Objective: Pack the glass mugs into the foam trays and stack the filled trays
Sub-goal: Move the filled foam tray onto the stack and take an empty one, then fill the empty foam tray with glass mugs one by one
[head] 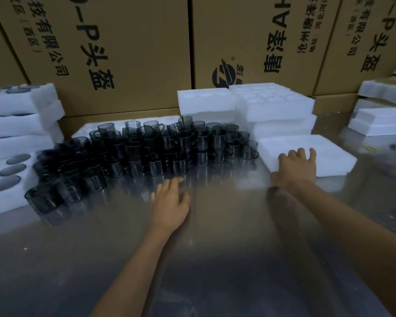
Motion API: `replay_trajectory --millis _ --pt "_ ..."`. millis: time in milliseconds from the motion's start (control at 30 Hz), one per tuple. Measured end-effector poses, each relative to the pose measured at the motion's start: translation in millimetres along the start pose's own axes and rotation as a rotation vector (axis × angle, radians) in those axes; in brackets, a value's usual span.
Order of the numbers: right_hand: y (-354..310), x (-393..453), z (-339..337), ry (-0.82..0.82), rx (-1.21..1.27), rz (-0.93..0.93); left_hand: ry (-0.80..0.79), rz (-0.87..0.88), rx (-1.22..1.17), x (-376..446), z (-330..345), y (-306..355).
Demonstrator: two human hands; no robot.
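Observation:
Several dark smoked-glass mugs (146,149) stand crowded together, some stacked, across the middle of the steel table (215,236). To their right lies a white foam tray (329,154), flat on the table. My right hand (295,168) grips its near left corner, fingers spread over the top and thumb on the edge. Just in front of the mugs my left hand (169,202) hovers low over the table, fingers apart, holding nothing. At the far left a foam tray (12,193) shows round holes with mugs set in them.
Stacked foam trays (261,104) stand behind the mugs at the back right. More foam trays (16,120) pile up at the left and others (380,106) at the far right. Large printed cardboard boxes (146,42) wall off the back.

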State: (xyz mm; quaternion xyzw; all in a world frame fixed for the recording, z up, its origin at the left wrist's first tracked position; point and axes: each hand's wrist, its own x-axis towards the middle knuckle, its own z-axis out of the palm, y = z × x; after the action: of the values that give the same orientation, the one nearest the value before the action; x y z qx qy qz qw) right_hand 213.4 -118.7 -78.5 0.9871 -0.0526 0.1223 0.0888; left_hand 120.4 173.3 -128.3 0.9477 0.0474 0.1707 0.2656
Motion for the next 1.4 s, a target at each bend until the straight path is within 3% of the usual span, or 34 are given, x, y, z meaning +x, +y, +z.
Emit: replay_trajectory --millis 100,233,400,600,700,833,967,1133,1300,1400 --pt "-11.0 -22.0 -16.8 0.051 0.02 -0.056 0.011 -0.025 -0.093 -0.1 -1.0 -1.8" --pt "-40.6 -63.8 -39.1 0.02 0.139 -0.17 0.114 -0.152 -0.423 -0.5 -4.3 -3.3" --pt "-94.9 -121.2 -64.6 -0.022 0.292 -0.429 0.292 -0.329 -0.8 -2.3 -12.9 -9.9" --pt "-155.0 -164.8 -85.5 0.008 0.421 -0.671 0.347 -0.428 -1.119 -10.3 -33.2 -20.6" --pt "-175.6 -174.9 -90.4 0.005 0.464 -0.739 0.55 -0.42 -0.938 -10.9 -49.0 -33.9" --pt "-192.9 -182.1 -88.7 0.008 0.516 -0.793 0.79 -0.428 -0.435 -12.4 -73.6 -62.4" --pt "-202.1 -182.6 -86.2 0.021 0.683 -0.78 0.731 -0.442 -0.01 -12.1 -88.7 -96.0" --pt "-193.0 -153.1 -82.3 0.125 0.9 -0.562 0.562 -0.502 0.109 -4.9 -87.8 -115.1" --pt "-179.1 -131.5 -66.3 -0.033 0.662 -0.467 0.618 -0.457 0.094 -5.7 -85.1 -114.3" --pt "-184.9 -134.6 -65.6 -0.041 0.615 -0.447 0.657 -0.429 0.042 -9.2 -83.2 -110.7"
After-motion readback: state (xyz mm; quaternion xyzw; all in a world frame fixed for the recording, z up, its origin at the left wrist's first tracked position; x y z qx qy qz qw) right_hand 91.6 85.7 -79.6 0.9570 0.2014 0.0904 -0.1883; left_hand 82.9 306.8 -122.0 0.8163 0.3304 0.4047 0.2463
